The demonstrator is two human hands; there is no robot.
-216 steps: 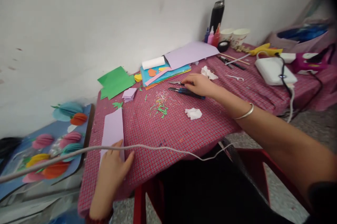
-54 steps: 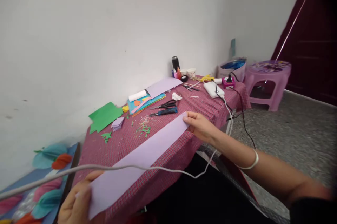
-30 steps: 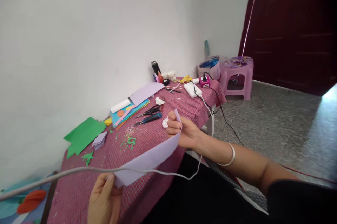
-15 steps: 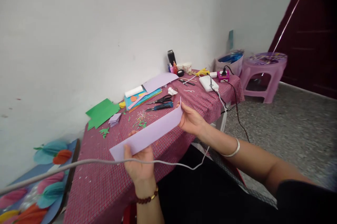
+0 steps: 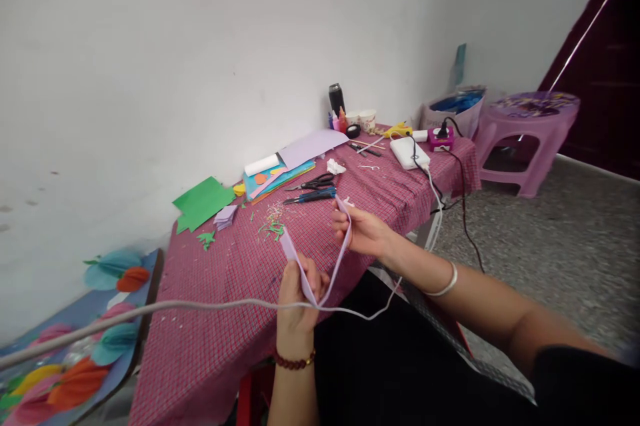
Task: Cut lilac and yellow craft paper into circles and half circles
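**Plenty out of sight here!**

The grey cable (image 5: pixel 200 306) slices across the left hand (image 5: pixel 290 296), masking a sliver, while the thumb (image 5: pixel 289 277) covers part of the lilac strip (image 5: pixel 289 246). Left forearm (image 5: pixel 293 396)? Cut off below. Black sleeve (image 5: pixel 575 379), gone at the right; dark door (image 5: pixel 615 79), clipped too. Paper shapes (image 5: pixel 80 383), lower left: blurred, some cut off.

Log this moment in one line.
Left hand: gripping purple paper strip | right hand: gripping same strip | strip: bent, V-shaped | scissors: on table
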